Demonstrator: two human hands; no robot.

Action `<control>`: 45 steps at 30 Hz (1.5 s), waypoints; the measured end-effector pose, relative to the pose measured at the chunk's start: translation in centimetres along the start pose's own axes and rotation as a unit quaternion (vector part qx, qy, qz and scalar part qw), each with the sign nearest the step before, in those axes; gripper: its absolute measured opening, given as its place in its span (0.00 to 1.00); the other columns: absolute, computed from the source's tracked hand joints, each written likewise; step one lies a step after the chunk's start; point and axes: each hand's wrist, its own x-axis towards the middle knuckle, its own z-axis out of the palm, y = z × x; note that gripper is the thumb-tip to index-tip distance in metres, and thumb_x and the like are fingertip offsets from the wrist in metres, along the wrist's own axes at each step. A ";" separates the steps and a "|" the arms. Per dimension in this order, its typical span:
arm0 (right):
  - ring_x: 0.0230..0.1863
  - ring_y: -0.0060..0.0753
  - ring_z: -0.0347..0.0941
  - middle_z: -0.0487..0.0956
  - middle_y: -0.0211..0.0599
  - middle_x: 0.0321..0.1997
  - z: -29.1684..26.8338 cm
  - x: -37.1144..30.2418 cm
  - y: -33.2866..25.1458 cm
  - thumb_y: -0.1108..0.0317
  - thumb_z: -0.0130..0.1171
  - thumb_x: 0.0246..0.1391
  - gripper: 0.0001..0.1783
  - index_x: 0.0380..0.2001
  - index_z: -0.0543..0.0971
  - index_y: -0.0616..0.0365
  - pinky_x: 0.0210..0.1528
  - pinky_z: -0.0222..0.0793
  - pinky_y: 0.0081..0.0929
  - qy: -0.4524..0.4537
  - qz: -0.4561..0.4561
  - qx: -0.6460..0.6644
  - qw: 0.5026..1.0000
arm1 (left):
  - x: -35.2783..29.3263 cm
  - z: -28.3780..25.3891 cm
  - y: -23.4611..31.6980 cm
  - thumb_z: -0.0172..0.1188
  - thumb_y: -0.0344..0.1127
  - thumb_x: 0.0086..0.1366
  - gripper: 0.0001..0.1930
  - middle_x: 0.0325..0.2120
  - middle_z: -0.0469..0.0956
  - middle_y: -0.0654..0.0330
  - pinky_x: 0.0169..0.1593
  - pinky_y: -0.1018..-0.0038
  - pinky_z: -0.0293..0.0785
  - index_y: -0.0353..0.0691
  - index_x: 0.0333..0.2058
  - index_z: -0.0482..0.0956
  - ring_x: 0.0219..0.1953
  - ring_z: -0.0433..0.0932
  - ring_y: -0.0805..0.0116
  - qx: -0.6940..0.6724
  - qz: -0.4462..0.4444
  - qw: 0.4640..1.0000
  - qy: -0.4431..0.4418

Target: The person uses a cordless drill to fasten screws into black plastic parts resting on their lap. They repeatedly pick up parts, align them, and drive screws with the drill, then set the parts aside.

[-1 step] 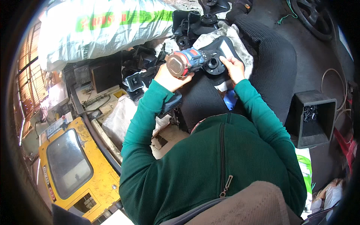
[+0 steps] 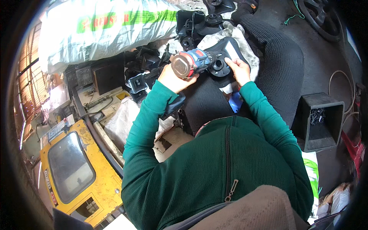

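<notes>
My left hand is wrapped round the grip of a blue and red cordless drill. The drill's nose points right, against or close beside a black plastic part with a round flanged collar. That part rests over my lap on a grimy white cloth. On its right side my right hand pinches the edge by the collar, thumb and fingers closed. Whether a small screw is between those fingers cannot be made out. The drill's tip is partly hidden by its own body.
Several similar black parts lie piled ahead. A large white and green sack is at the far left. To the right stands a grey open box holding small metal pieces. A yellow machine panel is at lower left, a black wheel at far right.
The drill and my left hand have shifted very slightly to the right. My right hand and the black part stay in place.
</notes>
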 end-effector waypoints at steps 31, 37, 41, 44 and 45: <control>0.20 0.10 0.54 0.63 0.17 0.15 -0.1 2.2 1.2 0.64 0.66 0.46 0.19 0.13 0.67 0.56 0.21 0.51 0.16 -0.049 -0.074 0.046 0.995 | 4.8 -0.6 -0.3 0.66 0.38 0.47 0.23 0.39 0.76 0.52 0.50 0.68 0.71 0.37 0.43 0.74 0.43 0.76 0.56 0.011 -0.035 0.983 -0.179; 0.21 0.14 0.57 0.65 0.19 0.15 0.4 1.2 -0.5 0.58 0.68 0.42 0.18 0.16 0.73 0.57 0.24 0.55 0.19 -0.032 -0.071 -0.013 0.997 | -0.6 0.9 -0.8 0.70 0.40 0.46 0.30 0.39 0.75 0.54 0.48 0.68 0.72 0.38 0.47 0.69 0.43 0.75 0.60 -0.111 -0.086 0.990 -0.022; 0.23 0.14 0.62 0.70 0.21 0.19 0.6 0.3 -1.1 0.59 0.66 0.45 0.15 0.19 0.74 0.57 0.26 0.58 0.18 -0.058 -0.035 0.080 0.994 | -7.1 -1.4 1.5 0.69 0.43 0.46 0.27 0.38 0.77 0.53 0.44 0.69 0.75 0.35 0.42 0.73 0.40 0.78 0.63 0.034 0.022 0.999 0.022; 0.21 0.14 0.62 0.69 0.21 0.19 0.4 0.5 -0.6 0.56 0.65 0.45 0.15 0.20 0.76 0.55 0.22 0.56 0.18 -0.101 -0.035 0.032 0.994 | -13.6 0.5 0.6 0.66 0.45 0.49 0.30 0.47 0.71 0.51 0.54 0.63 0.66 0.41 0.50 0.68 0.50 0.70 0.53 0.009 0.018 0.999 -0.041; 0.20 0.14 0.62 0.70 0.21 0.19 0.3 0.5 -0.8 0.55 0.65 0.44 0.15 0.21 0.76 0.54 0.20 0.55 0.18 -0.114 -0.026 0.025 0.993 | -15.4 1.8 0.5 0.65 0.44 0.49 0.31 0.47 0.71 0.51 0.54 0.62 0.66 0.40 0.50 0.68 0.50 0.70 0.53 0.003 0.034 0.999 -0.032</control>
